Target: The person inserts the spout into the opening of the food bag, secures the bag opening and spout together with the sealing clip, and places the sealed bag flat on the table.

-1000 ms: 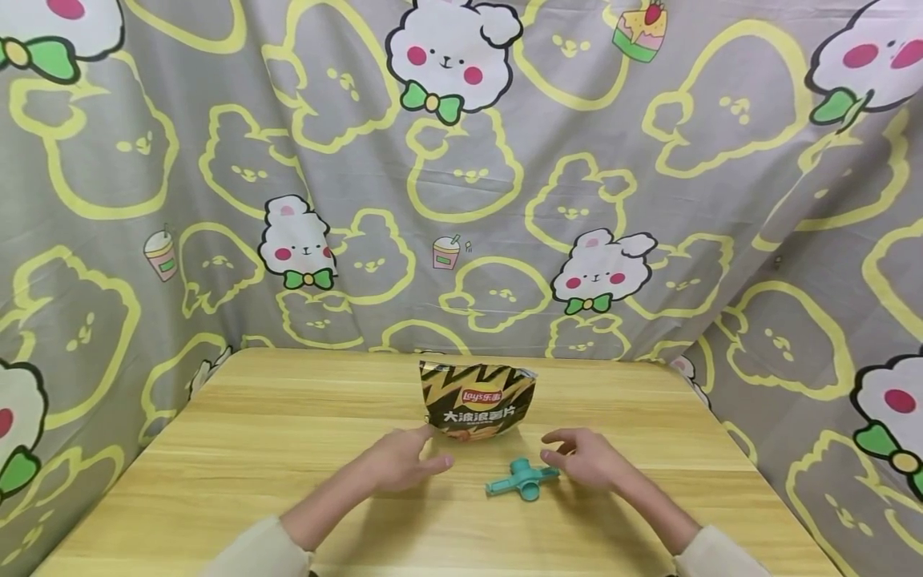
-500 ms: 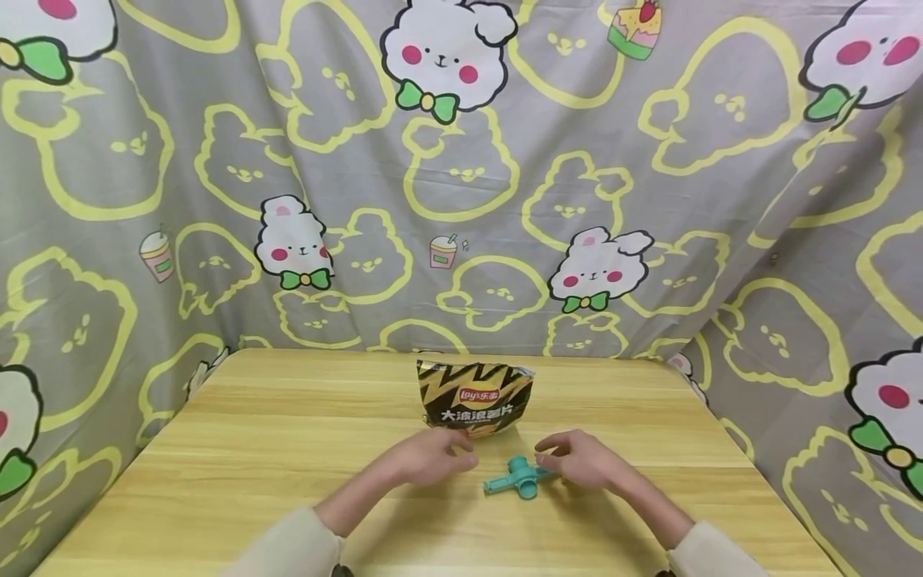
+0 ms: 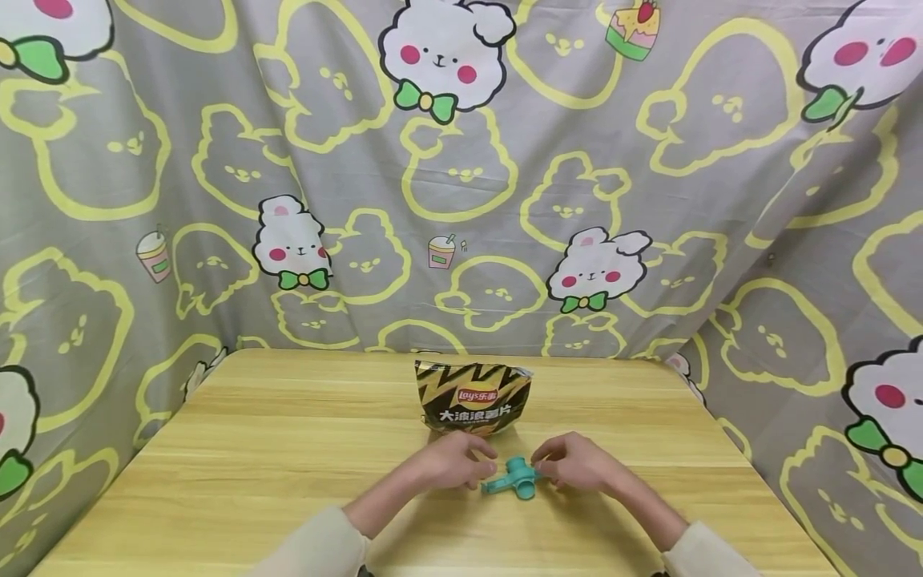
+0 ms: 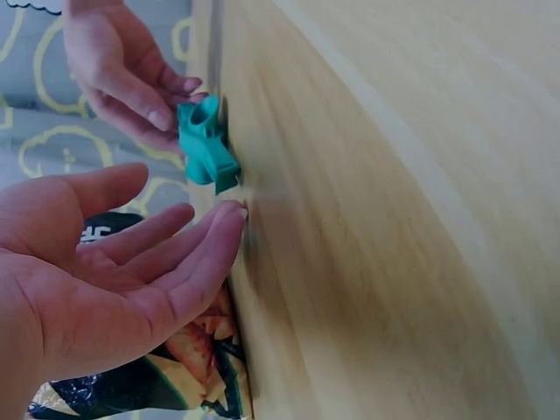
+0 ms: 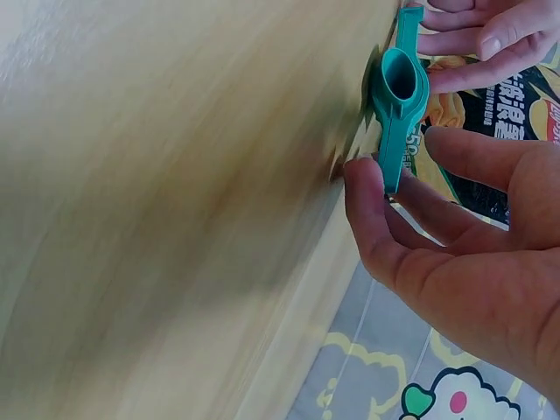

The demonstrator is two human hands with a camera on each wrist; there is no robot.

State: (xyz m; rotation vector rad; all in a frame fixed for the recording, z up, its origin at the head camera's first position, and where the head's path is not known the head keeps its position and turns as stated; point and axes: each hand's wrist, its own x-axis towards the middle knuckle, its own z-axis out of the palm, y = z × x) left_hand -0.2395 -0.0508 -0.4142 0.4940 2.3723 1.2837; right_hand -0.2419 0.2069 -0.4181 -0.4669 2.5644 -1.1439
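A teal bag clip with a round spout in its middle lies on the table between the two hands. My left hand is at the clip's left end, fingers loosely bent; in the left wrist view a small gap separates its fingertips from the clip. At the other end is my right hand. The right wrist view has its fingertips right at the clip's tip, with the thumb standing apart. Behind the hands, a black and gold Lay's chip bag stands upright, its lower edge partly hidden by my left hand.
The light wooden table reaches back to a grey curtain with cartoon rabbits and yellow outlines. More of the curtain hangs along the left and right sides of the table.
My left hand has moved right from beside the chip bag to the clip's left end. My right hand has shifted slightly inward over the clip's right end. Bag and clip look unmoved on the table.
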